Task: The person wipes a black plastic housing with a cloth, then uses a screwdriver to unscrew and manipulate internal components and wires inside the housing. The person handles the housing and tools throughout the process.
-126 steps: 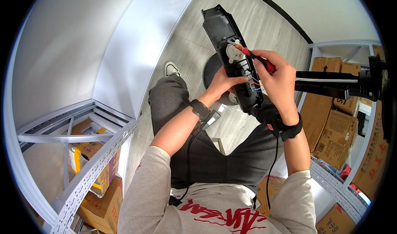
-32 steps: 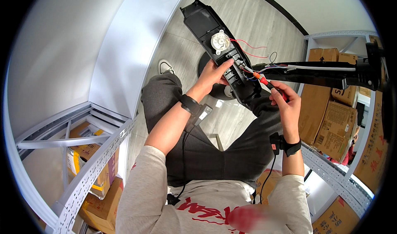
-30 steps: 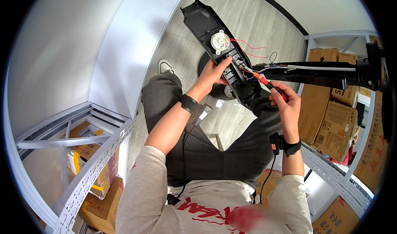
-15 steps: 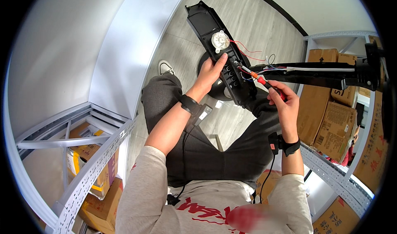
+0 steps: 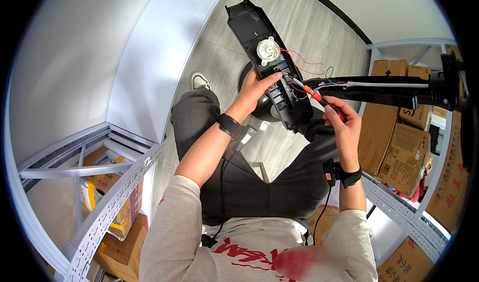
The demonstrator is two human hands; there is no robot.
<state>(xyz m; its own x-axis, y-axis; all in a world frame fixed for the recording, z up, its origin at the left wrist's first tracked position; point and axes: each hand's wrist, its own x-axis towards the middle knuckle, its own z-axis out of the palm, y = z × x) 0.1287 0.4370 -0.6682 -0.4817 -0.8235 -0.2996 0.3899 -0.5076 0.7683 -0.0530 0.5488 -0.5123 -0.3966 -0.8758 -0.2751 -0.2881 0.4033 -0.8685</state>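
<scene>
My left hand (image 5: 253, 93) is closed around the near-left edge of a long black plastic housing (image 5: 248, 26), its thumb lying across the inner face. A round whitish part with two thin red wires, maybe a small speaker or motor (image 5: 268, 50), sits in the housing's middle. My right hand (image 5: 343, 120) grips a red and black screwdriver (image 5: 316, 96). The screwdriver's tip points at the housing just right of my left thumb; whether it touches a screw is too small to tell. Thin coloured wires (image 5: 299, 88) run beside the shaft.
A black arm-like bar (image 5: 384, 93) with a white cable extends right from the housing. Under the housing stands a dark round base (image 5: 262, 107). Metal shelving with cardboard boxes (image 5: 405, 152) is on the right; another rack (image 5: 112, 194) stands at left. My knees flank the work.
The housing has shifted slightly to the right and tilted a little. My left thumb has slid down and right along it. The screwdriver has barely moved.
</scene>
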